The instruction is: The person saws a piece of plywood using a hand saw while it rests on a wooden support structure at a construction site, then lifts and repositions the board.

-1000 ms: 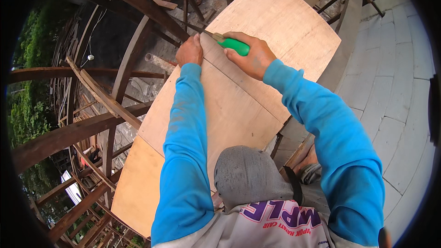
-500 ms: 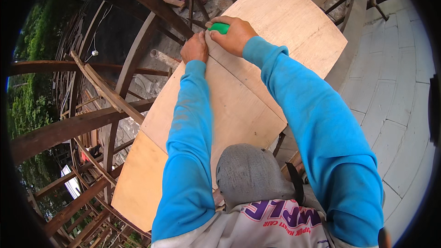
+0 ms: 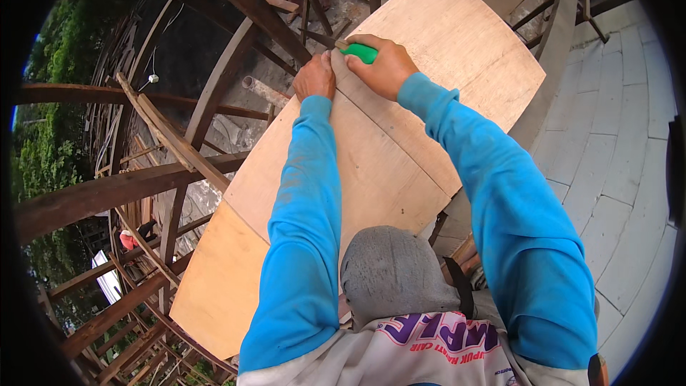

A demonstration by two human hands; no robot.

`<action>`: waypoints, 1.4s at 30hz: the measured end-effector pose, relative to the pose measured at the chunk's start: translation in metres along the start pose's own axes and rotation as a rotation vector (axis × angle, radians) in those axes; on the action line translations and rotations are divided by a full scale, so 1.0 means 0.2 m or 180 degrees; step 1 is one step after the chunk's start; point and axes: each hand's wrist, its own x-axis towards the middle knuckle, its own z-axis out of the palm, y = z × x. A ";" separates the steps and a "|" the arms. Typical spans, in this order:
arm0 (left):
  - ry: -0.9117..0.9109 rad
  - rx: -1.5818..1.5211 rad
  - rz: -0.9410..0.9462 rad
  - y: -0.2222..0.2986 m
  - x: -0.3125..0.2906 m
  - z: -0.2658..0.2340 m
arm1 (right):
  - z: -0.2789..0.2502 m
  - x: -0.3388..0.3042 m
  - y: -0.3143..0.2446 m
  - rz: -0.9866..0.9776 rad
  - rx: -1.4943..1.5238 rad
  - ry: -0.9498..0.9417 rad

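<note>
Holds a green-handled tool [image 3: 362, 53] in the right grip [image 3: 386, 68], closed with fingers wrapped around the handle. Aims the tool leftward at the far left edge of a pale plywood panel [image 3: 389, 186], just beside the left grip [image 3: 315, 77]. Rests the left grip on that same edge, fingers bent and partly hidden; cannot tell how tightly closed. Stretches both blue sleeves [image 3: 307, 164] forward over the wood. Past a thin dark line across the panel, more pale plywood [image 3: 457, 39]; toward the lower left, a yellower sheet [image 3: 214, 279]. Nearest the body, on a light grey shirt [image 3: 343, 350], large purple lettering [image 3: 436, 327] above smaller red lettering [image 3: 448, 354], both partly lost in folds. Farther left, dark wooden beams [image 3: 121, 186] and green foliage [image 3: 50, 164]; along the right, grey planks [image 3: 614, 136].
</note>
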 end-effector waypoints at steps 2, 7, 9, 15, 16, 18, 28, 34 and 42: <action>-0.0160 0.0040 -0.0028 -0.04 -0.01 0.03 | 0.09 0.09 -0.06 0.0258 -0.0196 -0.0177; 0.0060 0.0080 -0.0095 -0.14 -0.02 -0.01 | -0.32 -0.51 -0.06 0.0125 0.0665 -0.0512; 0.0027 0.0092 -0.0131 -0.11 -0.04 -0.03 | -0.60 -0.83 -0.12 -0.0010 0.0601 -0.0377; 0.0095 -0.0107 0.0020 0.04 -0.01 0.05 | -0.33 -0.36 -0.01 0.0148 0.0516 -0.0285; 0.0128 -0.0113 0.0085 0.05 0.00 0.04 | -0.18 -0.17 0.03 -0.0066 0.0323 -0.0076; -0.0048 -0.0020 -0.0037 0.00 -0.01 0.02 | 0.06 0.09 -0.03 0.0128 -0.0116 -0.0054; 0.0105 0.0057 -0.0053 -0.11 -0.04 -0.04 | -0.64 -0.87 -0.18 -0.0054 0.0444 -0.0370; 0.0181 -0.0173 0.0163 0.07 -0.03 0.07 | -0.10 -0.04 0.02 0.0059 -0.0031 0.0052; 0.0196 0.0032 0.0026 -0.13 -0.04 0.04 | -0.32 -0.49 -0.04 0.0353 0.0617 -0.0540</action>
